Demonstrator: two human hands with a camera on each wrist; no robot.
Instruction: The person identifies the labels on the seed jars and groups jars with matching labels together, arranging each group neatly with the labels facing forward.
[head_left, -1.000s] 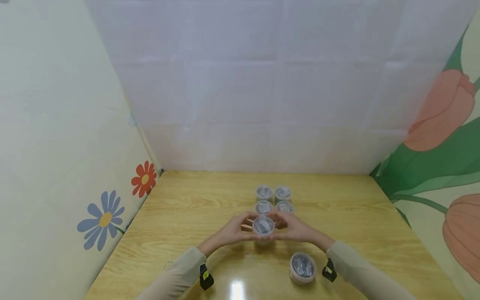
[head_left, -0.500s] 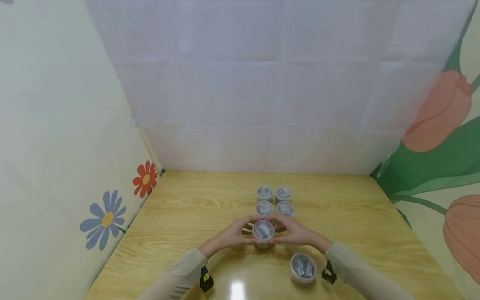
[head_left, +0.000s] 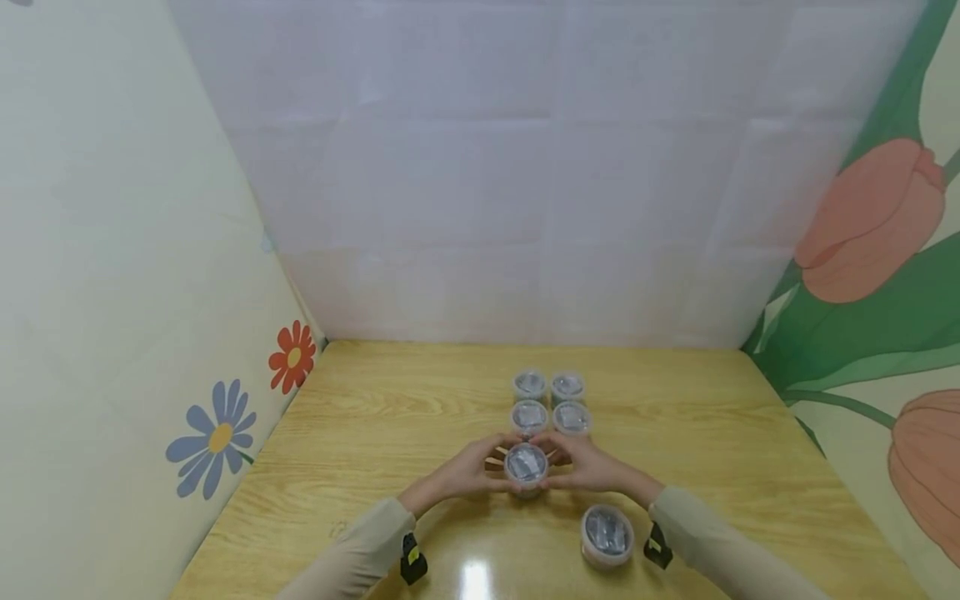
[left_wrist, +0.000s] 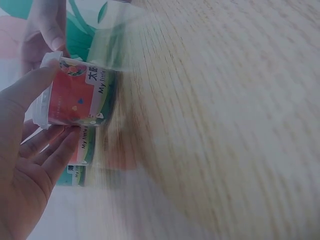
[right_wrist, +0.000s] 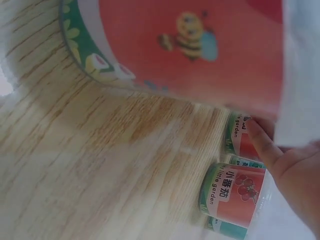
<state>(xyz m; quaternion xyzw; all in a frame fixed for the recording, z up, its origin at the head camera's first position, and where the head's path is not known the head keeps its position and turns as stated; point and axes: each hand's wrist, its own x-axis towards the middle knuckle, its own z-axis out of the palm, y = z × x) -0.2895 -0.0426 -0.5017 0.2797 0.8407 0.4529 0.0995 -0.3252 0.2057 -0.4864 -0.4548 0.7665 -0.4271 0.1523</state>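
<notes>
A round plastic tub (head_left: 527,464) with a clear lid is between my two hands, just in front of the grouped tubs. My left hand (head_left: 468,468) grips its left side, thumb on the near side and fingers behind. On the right side, my right hand (head_left: 592,467) holds it the same way. In the left wrist view the tub (left_wrist: 75,95) shows a red label reading "My little", and its base looks to be at the table surface. Another lidded tub (head_left: 607,536) stands near my right wrist; its red label (right_wrist: 195,55) with a bee fills the right wrist view's top.
Several matching tubs stand in two rows beyond my hands, including a front left tub (head_left: 529,416), a front right tub (head_left: 572,417) and a back right tub (head_left: 567,386). They sit on a wood-grain table (head_left: 390,400). A white sheet (head_left: 480,208) hangs behind.
The tub between my hands has come slightly down and toward me, with both hands keeping their grip. The other tubs have stayed in place.
</notes>
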